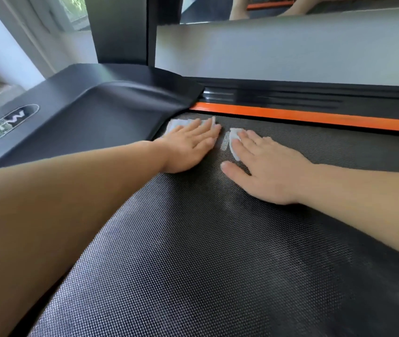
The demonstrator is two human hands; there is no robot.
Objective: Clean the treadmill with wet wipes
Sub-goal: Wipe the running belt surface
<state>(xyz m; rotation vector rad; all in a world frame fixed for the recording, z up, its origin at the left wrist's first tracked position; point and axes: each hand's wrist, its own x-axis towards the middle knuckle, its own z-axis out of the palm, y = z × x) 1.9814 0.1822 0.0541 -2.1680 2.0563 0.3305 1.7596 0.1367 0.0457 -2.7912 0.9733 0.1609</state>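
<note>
Spanning the near foreground: the treadmill belt [193, 251], black with a fine dotted weave, running up to the orange strip [315, 117] at its far edge.

Left hand [188, 147]: palm down on the belt, on the near side of the orange strip close to its left end. Fingers straight and lying close together, pressing flat, nothing pinched.

Left wipe [174, 124]: pale, crumpled, trapped beneath the left hand's fingers, showing past the fingertips, just short of the orange strip.

Right hand [264, 171]: palm down on the belt, nearer than the orange strip, just right of the left hand. Fingers straight, thumb spread wide, pressing flat.

Right wipe [233, 142]: pale, folded, under the right hand's fingers, its edge showing beside the index finger.

Side rail [315, 96]: black, ribbed, directly beyond the orange strip.

Motor cover [91, 113]: black moulded plastic, left of the orange strip's end.

Upright post [118, 30]: black, rising beyond the motor cover.

Grey panel [291, 49]: beyond the side rail.
</note>
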